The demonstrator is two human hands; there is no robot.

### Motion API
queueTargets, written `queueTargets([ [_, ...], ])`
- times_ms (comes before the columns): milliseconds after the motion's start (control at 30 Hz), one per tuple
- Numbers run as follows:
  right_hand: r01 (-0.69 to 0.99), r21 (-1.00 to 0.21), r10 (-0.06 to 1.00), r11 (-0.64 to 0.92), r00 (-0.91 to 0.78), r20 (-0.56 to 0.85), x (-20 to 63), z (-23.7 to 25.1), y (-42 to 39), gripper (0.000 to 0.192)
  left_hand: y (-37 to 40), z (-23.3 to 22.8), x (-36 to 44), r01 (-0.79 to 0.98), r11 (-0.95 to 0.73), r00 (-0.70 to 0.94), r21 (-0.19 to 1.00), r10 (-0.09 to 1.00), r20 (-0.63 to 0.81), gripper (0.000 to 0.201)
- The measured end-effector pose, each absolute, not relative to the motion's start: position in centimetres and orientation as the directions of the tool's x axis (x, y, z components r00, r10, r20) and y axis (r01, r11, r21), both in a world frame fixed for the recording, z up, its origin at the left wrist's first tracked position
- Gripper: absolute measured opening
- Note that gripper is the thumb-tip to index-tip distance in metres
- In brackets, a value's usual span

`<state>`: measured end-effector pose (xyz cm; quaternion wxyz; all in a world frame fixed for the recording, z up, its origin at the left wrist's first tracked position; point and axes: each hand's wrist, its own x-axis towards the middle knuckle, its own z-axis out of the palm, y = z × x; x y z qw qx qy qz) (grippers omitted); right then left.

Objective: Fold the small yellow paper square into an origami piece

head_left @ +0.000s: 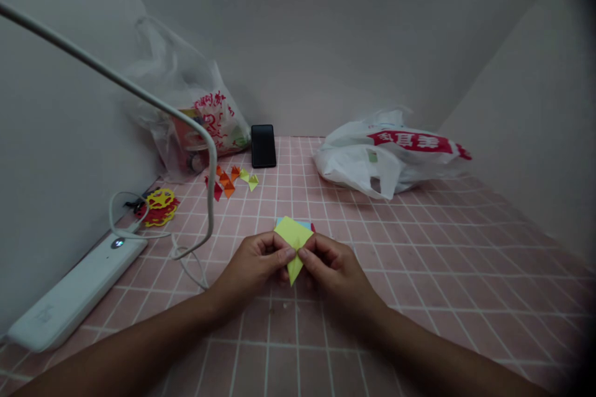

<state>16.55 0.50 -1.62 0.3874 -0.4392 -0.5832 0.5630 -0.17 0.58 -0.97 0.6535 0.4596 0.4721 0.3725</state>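
A yellow sheet of origami paper (289, 231), partly folded to a narrow point at its near end, is held between my two hands. My left hand (261, 255) pinches its left side, thumb on top near the middle. From the other side, my right hand (331, 260) pinches it the same way, the two thumb tips almost meeting. My other fingers are partly hidden beneath the paper. Just behind it shows the edge of a light blue paper stack (306, 224) with a bit of red at its right.
Small folded paper pieces (227, 183) in red, orange and yellow lie at back left. Beyond them are a black phone (263, 146) and a plastic bag (205, 111). Another bag (386, 155) lies back right. A white power strip (77, 288) and cable (139, 92) are left, near yellow-red cutouts (159, 208).
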Motion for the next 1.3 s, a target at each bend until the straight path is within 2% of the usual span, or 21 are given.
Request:
queueTargets([
  [133,0.156,-0.984,0.958,0.089,-0.282,0.042,16.53,-1.46,0.24,0.024,0.41,-0.99,0.04,-0.089,0.322,0.285,0.942,0.915,-0.286,0.029],
  [267,0.192,-0.972,0.960,0.132,-0.270,0.077,16.48,-1.37,0.07,0.026,0.26,-0.81,0.30,-0.075,0.313,0.269,0.947,0.921,-0.283,0.030],
  [367,0.160,-0.984,0.956,0.079,-0.292,0.030,16.53,-1.50,0.10,0.028,0.24,-0.58,0.38,-0.031,0.262,0.262,0.964,0.933,-0.246,0.031],
  [600,-0.106,-0.985,0.924,-0.137,-0.373,-0.088,16.40,-1.76,0.50,0.030,0.29,-0.46,0.28,0.078,0.206,0.307,0.976,0.926,-0.220,0.028],
  [733,-0.041,-0.989,0.923,-0.144,-0.367,-0.119,16.48,-1.47,0.64,0.028,0.28,-0.62,0.30,0.109,0.225,0.337,0.968,0.908,-0.249,0.027],
  [967,0.056,-0.997,0.963,-0.048,-0.264,-0.061,16.94,-1.44,0.60,0.029,0.36,-0.62,0.24,0.071,0.301,0.389,0.951,0.870,-0.304,0.029],
  [1300,-0.058,-0.993,0.935,-0.107,-0.346,-0.081,16.81,-1.68,1.05,0.034,0.41,-0.20,0.19,0.121,0.288,0.349,0.950,0.884,-0.313,0.033],
])
